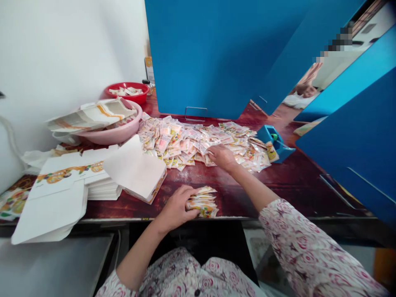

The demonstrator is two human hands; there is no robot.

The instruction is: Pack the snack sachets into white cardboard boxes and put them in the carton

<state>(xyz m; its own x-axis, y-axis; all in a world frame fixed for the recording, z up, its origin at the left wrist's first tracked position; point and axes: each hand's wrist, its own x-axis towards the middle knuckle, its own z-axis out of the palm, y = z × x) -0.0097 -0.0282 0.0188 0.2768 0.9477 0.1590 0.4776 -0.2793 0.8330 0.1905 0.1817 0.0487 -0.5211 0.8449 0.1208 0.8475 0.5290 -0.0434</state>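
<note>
Near the table's front edge, my left hand (177, 208) is wrapped round the left side of a small stack of printed sachets (204, 203), which stands in a row on the dark red tabletop. Farther forward, my right hand (224, 158) reaches into the front of a wide heap of loose sachets (173, 138). Its fingers are drawn together on a sachet (204, 147) there; the fingertips are partly hidden. The sachets are pale and shiny, with pink, yellow and green print.
An open white box (137, 169) and flat cartons (62, 202) lie to the left. Behind them are a pink basin (114, 134) and a red basin (136, 97). Blue panels (216, 53) rise behind; a blue tape dispenser (272, 140) stands right. Another person's hand (306, 90) shows beyond.
</note>
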